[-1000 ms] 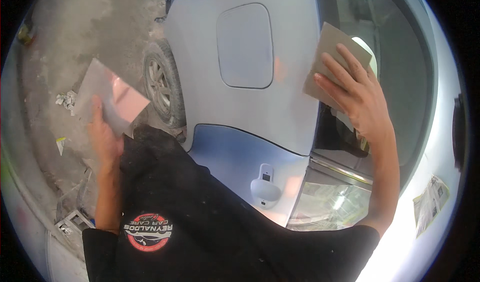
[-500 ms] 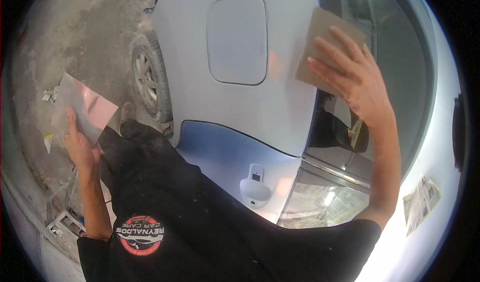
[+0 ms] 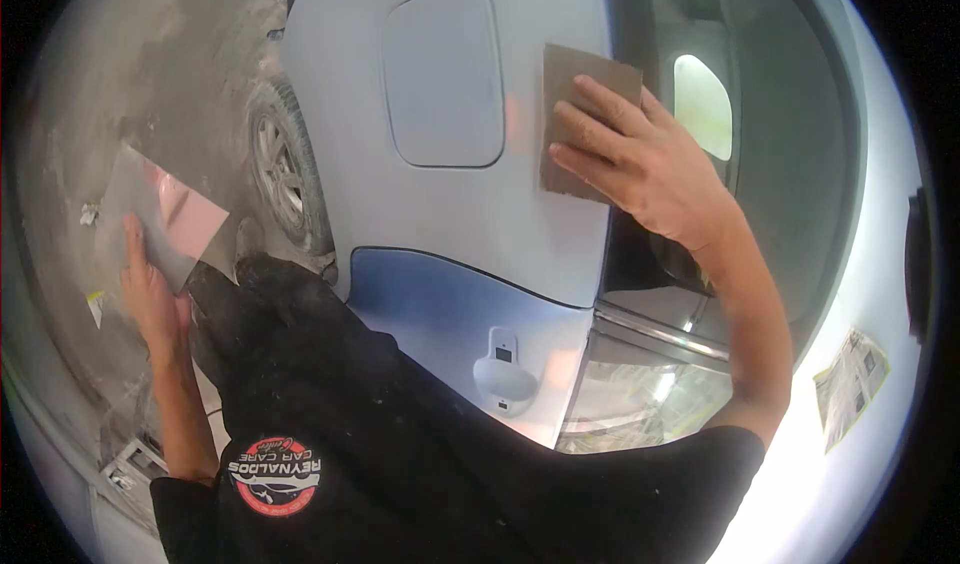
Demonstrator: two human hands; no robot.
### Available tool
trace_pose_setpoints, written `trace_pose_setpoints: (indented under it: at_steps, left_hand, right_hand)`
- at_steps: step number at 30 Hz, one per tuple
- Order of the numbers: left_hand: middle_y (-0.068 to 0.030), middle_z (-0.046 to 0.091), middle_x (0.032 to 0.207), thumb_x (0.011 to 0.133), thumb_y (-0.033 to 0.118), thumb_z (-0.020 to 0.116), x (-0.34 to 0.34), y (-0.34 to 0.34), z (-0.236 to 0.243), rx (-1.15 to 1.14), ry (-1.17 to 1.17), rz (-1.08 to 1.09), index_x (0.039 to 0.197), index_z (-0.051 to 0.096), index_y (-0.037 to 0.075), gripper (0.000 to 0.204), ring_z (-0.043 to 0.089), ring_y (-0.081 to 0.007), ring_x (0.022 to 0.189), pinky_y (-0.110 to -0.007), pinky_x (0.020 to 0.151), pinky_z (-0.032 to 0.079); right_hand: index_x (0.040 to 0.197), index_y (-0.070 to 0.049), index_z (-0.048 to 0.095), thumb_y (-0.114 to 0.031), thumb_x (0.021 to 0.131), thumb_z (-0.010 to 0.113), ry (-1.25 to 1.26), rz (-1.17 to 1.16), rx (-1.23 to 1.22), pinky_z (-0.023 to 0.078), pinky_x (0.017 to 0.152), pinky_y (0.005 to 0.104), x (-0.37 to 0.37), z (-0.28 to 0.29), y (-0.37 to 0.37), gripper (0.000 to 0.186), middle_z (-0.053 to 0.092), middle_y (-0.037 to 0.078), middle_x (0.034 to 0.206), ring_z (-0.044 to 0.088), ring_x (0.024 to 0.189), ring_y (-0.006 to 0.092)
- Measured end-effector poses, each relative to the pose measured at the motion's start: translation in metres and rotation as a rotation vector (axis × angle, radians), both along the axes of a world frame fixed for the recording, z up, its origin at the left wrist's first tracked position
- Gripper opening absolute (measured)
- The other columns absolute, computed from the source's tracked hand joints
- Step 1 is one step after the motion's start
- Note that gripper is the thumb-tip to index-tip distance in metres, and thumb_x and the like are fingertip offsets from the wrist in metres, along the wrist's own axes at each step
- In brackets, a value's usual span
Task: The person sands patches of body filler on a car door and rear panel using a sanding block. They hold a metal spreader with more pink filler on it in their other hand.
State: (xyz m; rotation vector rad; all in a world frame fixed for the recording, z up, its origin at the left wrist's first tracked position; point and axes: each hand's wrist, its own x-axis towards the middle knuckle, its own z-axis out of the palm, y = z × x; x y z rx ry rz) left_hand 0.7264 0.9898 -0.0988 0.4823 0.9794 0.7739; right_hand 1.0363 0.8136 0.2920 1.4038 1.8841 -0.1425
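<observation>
My left hand point(image 3: 155, 279) grips a sheet point(image 3: 160, 214) with grey and pink faces, held out at the left over the floor. My right hand point(image 3: 645, 169) has its fingers spread across a brown, flat abrasive-looking sheet point(image 3: 590, 69), holding it on the pale grey-blue car body panel point(image 3: 440, 214) beside the fuel-filler flap point(image 3: 445, 79). The sheet's far side is tucked under my thumb and fingers. Below the panel is a bluer door point(image 3: 420, 314) with a handle recess point(image 3: 505, 374).
The rear window point(image 3: 780, 144) curves along the right. A wheel point(image 3: 290, 164) and gritty floor point(image 3: 120, 84) lie at the left, with paper scraps and a metal frame point(image 3: 130, 464). Taped paper point(image 3: 850, 389) is on a white surface at the far right.
My right hand and brown sheet have moved leftward from the window edge onto the panel. My left hand and its sheet have moved left and lower, farther from the car.
</observation>
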Motion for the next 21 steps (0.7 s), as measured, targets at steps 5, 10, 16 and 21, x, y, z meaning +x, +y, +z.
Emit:
trace_pose_setpoints:
  at_steps: [5, 10, 16, 21]
  left_hand:
    - [-0.0116, 0.063, 0.119, 0.101, 0.031, 0.057, 0.003, -0.007, 0.004, -0.067, -0.044, -0.081, 0.123, 0.057, -0.01, 0.047, 0.064, -0.0164, 0.102, -0.032, 0.089, 0.052]
    - [-0.0126, 0.063, 0.119, 0.101, 0.029, 0.057, 0.01, -0.014, -0.002, -0.105, -0.007, -0.117, 0.12, 0.059, -0.01, 0.043, 0.064, -0.0166, 0.102, -0.032, 0.089, 0.052]
    - [-0.0155, 0.064, 0.118, 0.102, 0.027, 0.056, 0.03, -0.016, 0.005, -0.061, -0.05, -0.12, 0.12, 0.059, -0.013, 0.044, 0.065, -0.0184, 0.101, -0.033, 0.089, 0.052]
    - [-0.0154, 0.065, 0.118, 0.102, 0.027, 0.056, 0.035, -0.013, 0.012, -0.148, -0.106, -0.103, 0.119, 0.059, -0.014, 0.045, 0.066, -0.0182, 0.1, -0.033, 0.088, 0.053]
  right_hand:
    - [0.103, -0.009, 0.072, -0.019, 0.077, 0.066, 0.022, -0.01, -0.031, 0.048, 0.097, 0.0519, 0.0, -0.019, 0.006, 0.029, 0.057, 0.009, 0.125, 0.047, 0.13, 0.0317]
    - [0.104, -0.009, 0.071, -0.019, 0.079, 0.066, -0.01, -0.013, -0.087, 0.046, 0.1, 0.0518, 0.0, -0.023, 0.012, 0.028, 0.056, 0.008, 0.125, 0.046, 0.13, 0.0312]
    - [0.104, -0.008, 0.071, -0.017, 0.078, 0.066, -0.065, -0.063, -0.132, 0.045, 0.101, 0.0513, -0.001, -0.008, 0.01, 0.028, 0.056, 0.008, 0.12, 0.045, 0.13, 0.031]
    - [0.103, -0.007, 0.071, -0.017, 0.077, 0.066, -0.075, -0.097, -0.152, 0.045, 0.101, 0.0514, -0.011, 0.002, 0.024, 0.028, 0.054, 0.009, 0.121, 0.045, 0.13, 0.0323]
